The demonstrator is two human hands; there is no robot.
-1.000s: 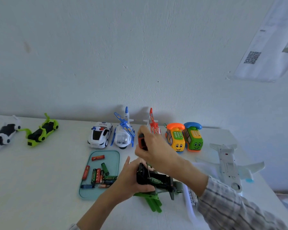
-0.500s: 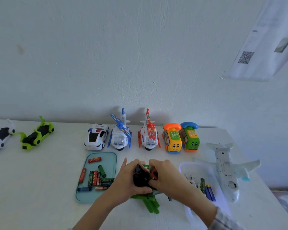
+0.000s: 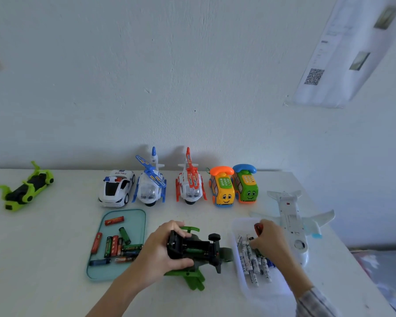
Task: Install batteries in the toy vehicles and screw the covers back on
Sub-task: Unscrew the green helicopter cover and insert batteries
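Note:
A green and black toy vehicle (image 3: 198, 248) lies upside down at the table's front middle, its battery bay open with a green battery inside. My left hand (image 3: 159, 250) grips its left end. Over the white tray (image 3: 239, 274) of white-wrapped batteries (image 3: 253, 261) at the right, my right hand (image 3: 271, 244) holds a red-handled screwdriver (image 3: 258, 228), with its fingers down among the batteries. A teal tray (image 3: 135, 221) left of the toy holds several red and green batteries (image 3: 114, 244).
Along the wall stand a police car (image 3: 116, 188), a blue helicopter (image 3: 150, 186), a red helicopter (image 3: 190, 186), and orange (image 3: 223, 191) and green (image 3: 247, 187) phone cars. A white airplane (image 3: 292, 223) lies belly-up at right; a green vehicle (image 3: 25, 189) lies far left.
My right hand has left the toy's underside and moved right to the white battery tray, still carrying the screwdriver. My left hand keeps its grip on the toy.

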